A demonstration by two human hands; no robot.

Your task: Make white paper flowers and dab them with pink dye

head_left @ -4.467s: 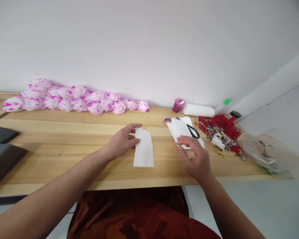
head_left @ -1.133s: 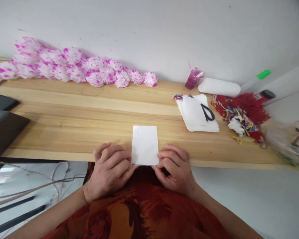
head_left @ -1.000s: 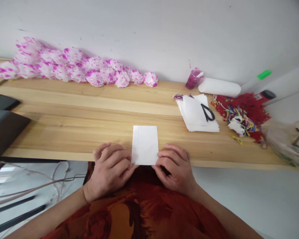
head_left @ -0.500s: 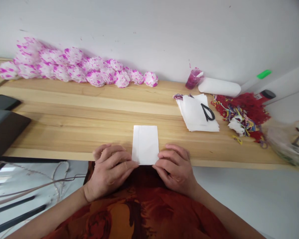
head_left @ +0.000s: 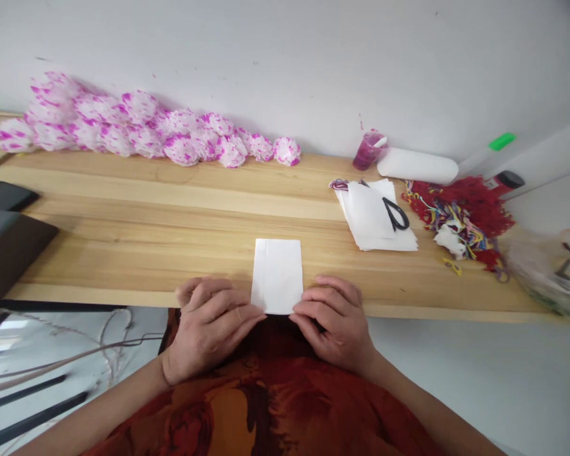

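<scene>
A small white sheet of paper [head_left: 281,272] lies at the front edge of the wooden table, with a crease running down near its left side. My left hand [head_left: 213,323] pinches its near left corner between thumb and fingers. At the near right corner, my right hand [head_left: 335,320] grips the paper in the same way. Both thumbs are at the paper's near edge, just by the table edge. Whether the sheet is one layer or several folded ones, I cannot tell.
Pink-spotted white paper balls [head_left: 185,142] line the wall. To the right are stacked white sheets [head_left: 368,215] under black-handled scissors [head_left: 396,214], a purple cup [head_left: 368,152], a white roll [head_left: 418,166], red and coloured yarn [head_left: 479,209] and a plastic bag [head_left: 541,272]. A dark box [head_left: 12,247] stands left.
Almost nothing differs. The fingertips of both hands have shifted very slightly along the paper's near edge; the paper stays in place.
</scene>
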